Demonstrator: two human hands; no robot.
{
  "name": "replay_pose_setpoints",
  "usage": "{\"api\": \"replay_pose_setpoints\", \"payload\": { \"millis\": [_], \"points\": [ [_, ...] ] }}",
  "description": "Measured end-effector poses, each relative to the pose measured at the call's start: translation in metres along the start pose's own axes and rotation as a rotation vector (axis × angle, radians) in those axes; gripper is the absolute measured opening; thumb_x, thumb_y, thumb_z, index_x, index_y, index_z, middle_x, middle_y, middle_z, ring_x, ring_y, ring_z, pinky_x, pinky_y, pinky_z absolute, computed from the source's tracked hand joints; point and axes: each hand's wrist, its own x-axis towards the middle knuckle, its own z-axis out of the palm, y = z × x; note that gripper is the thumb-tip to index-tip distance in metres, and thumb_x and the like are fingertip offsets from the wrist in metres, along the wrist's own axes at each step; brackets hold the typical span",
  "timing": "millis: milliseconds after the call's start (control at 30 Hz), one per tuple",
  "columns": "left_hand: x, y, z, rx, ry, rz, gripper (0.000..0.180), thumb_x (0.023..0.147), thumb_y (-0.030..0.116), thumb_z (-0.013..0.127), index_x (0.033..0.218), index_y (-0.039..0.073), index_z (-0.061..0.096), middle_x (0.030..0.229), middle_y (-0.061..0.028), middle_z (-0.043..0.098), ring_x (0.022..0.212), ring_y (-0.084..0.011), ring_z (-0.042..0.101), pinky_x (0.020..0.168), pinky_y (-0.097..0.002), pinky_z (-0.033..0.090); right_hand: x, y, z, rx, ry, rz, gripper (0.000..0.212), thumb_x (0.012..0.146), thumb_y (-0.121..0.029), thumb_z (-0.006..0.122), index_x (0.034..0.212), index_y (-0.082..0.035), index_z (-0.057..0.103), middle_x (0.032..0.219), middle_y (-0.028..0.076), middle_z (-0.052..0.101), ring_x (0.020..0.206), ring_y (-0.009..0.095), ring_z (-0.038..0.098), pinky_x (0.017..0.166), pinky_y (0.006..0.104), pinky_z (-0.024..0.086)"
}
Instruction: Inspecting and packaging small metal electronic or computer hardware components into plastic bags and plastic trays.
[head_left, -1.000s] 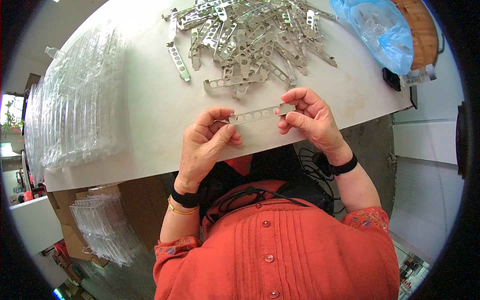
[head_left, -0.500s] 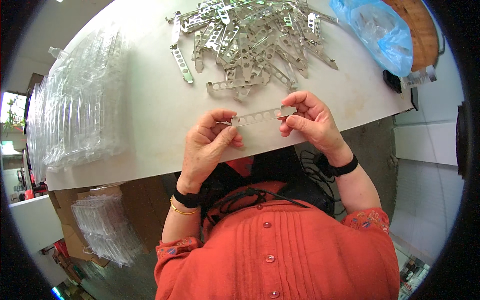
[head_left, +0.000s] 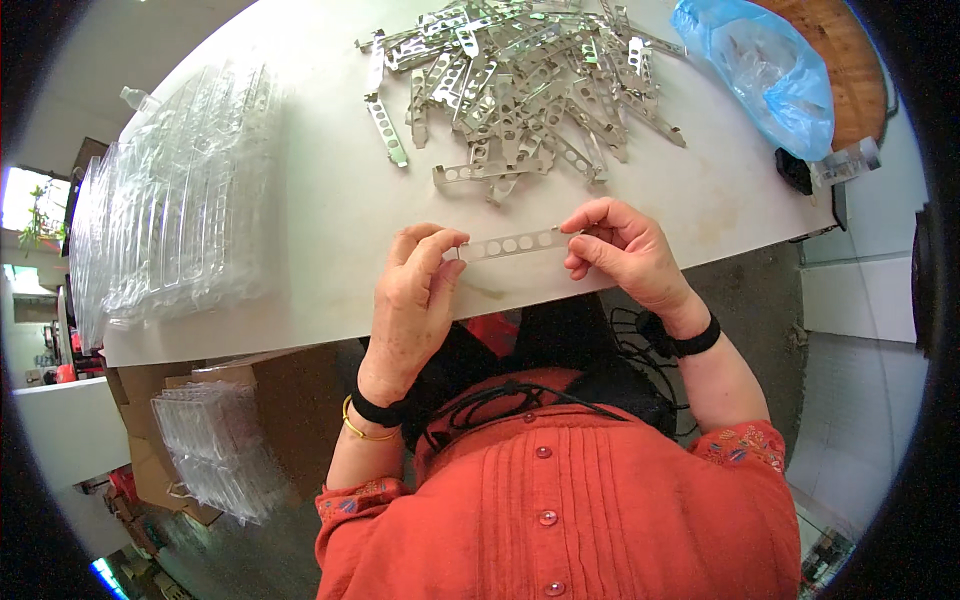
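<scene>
White table, bracket pile on far side, presumably within reach. Left hand and right hand, both pinched nearly closed, hold one metal bracket by opposite ends above near side (seemingly leaving its holed middle uncovered).

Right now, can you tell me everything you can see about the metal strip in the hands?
The strip is long, thin and silvery, like metal, with a row of round holes. Its left end looks bent. It is held crosswise over the white table, near the person's side, its right end slightly higher in the picture. The left hand has fingertips at one end; the right hand pinches the other, partly hiding it.
</scene>
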Motion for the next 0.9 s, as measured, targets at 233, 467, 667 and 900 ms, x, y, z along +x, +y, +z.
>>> {"api": "replay_pose_setpoints", "payload": {
  "millis": [233,467,667,900],
  "points": [
    [-0.003,-0.011,-0.010,0.101,0.020,0.038,0.022,0.086,-0.006,0.062,0.108,-0.001,0.066,0.104,-0.0126,0.060,0.084,-0.0227,0.060,0.074,-0.0312,0.049,-0.001,-0.001,0.007,-0.080,-0.020,0.033,0.015,0.097,-0.006,0.062,0.112,-0.002,0.063,0.089,0.003,0.068,0.081,0.009,0.066,0.073,0.0236,0.056],
    [-0.004,-0.012,-0.021,0.239,-0.018,0.081,0.025,0.085,-0.006,0.061,0.109,-0.002,0.066,0.104,-0.0164,0.062,0.089,-0.0286,0.063,0.079,-0.0344,0.051,-0.001,-0.005,0.005,-0.070,-0.017,0.050,0.014,0.097,-0.007,0.061,0.110,-0.002,0.063,0.090,0.003,0.068,0.081,0.009,0.066,0.073,0.0234,0.056],
    [-0.003,-0.010,-0.023,0.323,-0.025,0.113,0.030,0.086,-0.004,0.061,0.116,-0.002,0.064,0.108,-0.0174,0.063,0.088,-0.0284,0.063,0.078,-0.0341,0.052,0.001,-0.006,0.001,-0.035,-0.037,0.031,0.014,0.098,-0.008,0.062,0.109,-0.001,0.063,0.091,0.004,0.067,0.082,0.009,0.067,0.073,0.0241,0.057],
    [0.014,0.006,-0.034,0.307,-0.037,-0.018,0.031,0.088,0.001,0.064,0.118,-0.003,0.063,0.109,-0.0174,0.064,0.079,-0.0227,0.063,0.068,-0.0332,0.050,0.001,-0.006,-0.001,-0.016,-0.041,0.029,0.015,0.098,-0.010,0.063,0.109,-0.001,0.063,0.092,0.004,0.067,0.082,0.010,0.067,0.073,0.0254,0.057]
  ]
}}
